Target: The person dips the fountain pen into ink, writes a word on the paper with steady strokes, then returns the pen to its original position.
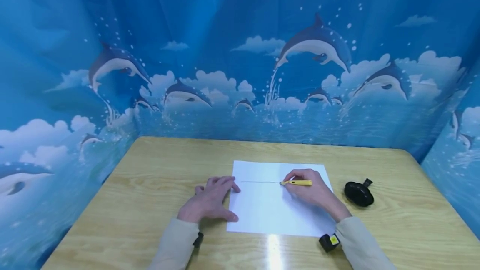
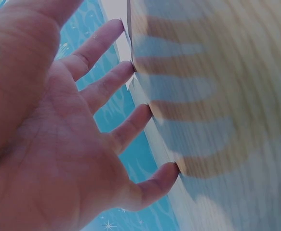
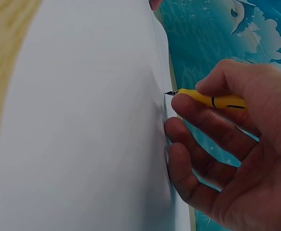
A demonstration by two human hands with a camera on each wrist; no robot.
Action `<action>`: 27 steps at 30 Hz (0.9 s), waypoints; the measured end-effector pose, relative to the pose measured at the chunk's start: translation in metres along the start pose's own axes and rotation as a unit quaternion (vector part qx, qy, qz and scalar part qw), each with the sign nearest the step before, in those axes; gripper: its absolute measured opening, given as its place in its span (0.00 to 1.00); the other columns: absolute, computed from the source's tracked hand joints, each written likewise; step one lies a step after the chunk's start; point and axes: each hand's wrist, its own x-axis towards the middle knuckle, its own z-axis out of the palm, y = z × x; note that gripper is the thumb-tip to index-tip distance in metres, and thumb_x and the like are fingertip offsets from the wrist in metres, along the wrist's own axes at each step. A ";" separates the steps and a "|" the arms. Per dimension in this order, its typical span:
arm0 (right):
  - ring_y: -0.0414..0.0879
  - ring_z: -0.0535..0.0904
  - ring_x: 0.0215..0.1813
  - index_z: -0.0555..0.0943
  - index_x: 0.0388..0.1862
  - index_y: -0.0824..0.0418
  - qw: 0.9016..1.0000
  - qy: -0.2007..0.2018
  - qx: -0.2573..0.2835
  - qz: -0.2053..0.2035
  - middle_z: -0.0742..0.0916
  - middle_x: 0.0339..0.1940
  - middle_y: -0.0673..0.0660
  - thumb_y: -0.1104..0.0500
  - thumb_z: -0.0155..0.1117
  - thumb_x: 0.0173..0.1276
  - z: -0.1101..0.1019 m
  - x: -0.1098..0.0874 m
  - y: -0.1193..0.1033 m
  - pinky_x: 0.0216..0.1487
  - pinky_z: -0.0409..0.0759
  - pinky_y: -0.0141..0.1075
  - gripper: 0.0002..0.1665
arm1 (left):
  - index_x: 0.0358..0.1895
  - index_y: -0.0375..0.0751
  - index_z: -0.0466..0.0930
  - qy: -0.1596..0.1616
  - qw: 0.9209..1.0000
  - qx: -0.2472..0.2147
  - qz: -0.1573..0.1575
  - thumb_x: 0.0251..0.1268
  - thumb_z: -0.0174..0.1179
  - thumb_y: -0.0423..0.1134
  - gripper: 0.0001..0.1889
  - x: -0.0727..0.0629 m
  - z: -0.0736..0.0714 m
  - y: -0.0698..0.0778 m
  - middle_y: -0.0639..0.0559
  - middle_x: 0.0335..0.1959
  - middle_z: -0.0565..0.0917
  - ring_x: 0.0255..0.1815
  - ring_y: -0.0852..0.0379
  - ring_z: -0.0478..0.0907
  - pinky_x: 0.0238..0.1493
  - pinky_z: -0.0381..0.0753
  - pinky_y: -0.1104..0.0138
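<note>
A sheet of white paper (image 1: pixel 258 211) lies on the wooden table, with a thin dark line (image 1: pixel 258 181) running across its upper part. My right hand (image 1: pixel 309 186) pinches a yellow fountain pen (image 1: pixel 301 182) between thumb and index finger. In the right wrist view the nib of the pen (image 3: pixel 212 100) touches the paper (image 3: pixel 82 115) at the end of the line. My left hand (image 1: pixel 213 199) is spread at the paper's left edge, its thumb and a fingertip on the sheet. The left wrist view shows the left hand's (image 2: pixel 68 139) fingertips touching the tabletop.
To the right of the paper, a small black oval object (image 1: pixel 358 194) with a short tab sits on the wooden table (image 1: pixel 157 170). Wrist-worn black devices (image 1: pixel 329 243) show at the sleeves. A blue dolphin-print curtain (image 1: pixel 225 53) hangs behind and beside the table.
</note>
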 end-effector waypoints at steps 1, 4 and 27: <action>0.44 0.77 0.38 0.88 0.40 0.50 1.000 0.001 0.000 -0.002 0.89 0.41 0.50 0.55 0.69 0.67 -0.001 0.000 0.000 0.40 0.75 0.35 0.05 | 0.61 0.56 0.76 0.000 1.000 0.000 0.000 0.46 0.79 0.59 0.36 0.000 0.000 0.000 0.49 0.81 0.63 0.80 0.33 0.56 0.66 0.57 0.21; 0.43 0.79 0.40 0.88 0.40 0.50 1.000 0.003 -0.002 -0.007 0.90 0.43 0.50 0.55 0.69 0.67 -0.002 -0.002 0.001 0.42 0.76 0.36 0.04 | 0.61 0.56 0.76 -0.001 1.000 -0.002 -0.001 0.46 0.79 0.59 0.36 0.000 0.000 0.000 0.49 0.81 0.63 0.80 0.33 0.55 0.66 0.57 0.21; 0.43 0.81 0.43 0.88 0.39 0.51 0.999 0.023 -0.039 0.003 0.90 0.44 0.51 0.56 0.69 0.68 -0.016 -0.013 0.007 0.45 0.77 0.38 0.04 | 0.61 0.57 0.77 -0.003 1.000 0.000 -0.005 0.46 0.79 0.59 0.36 0.002 0.000 -0.001 0.50 0.81 0.63 0.80 0.33 0.55 0.67 0.57 0.22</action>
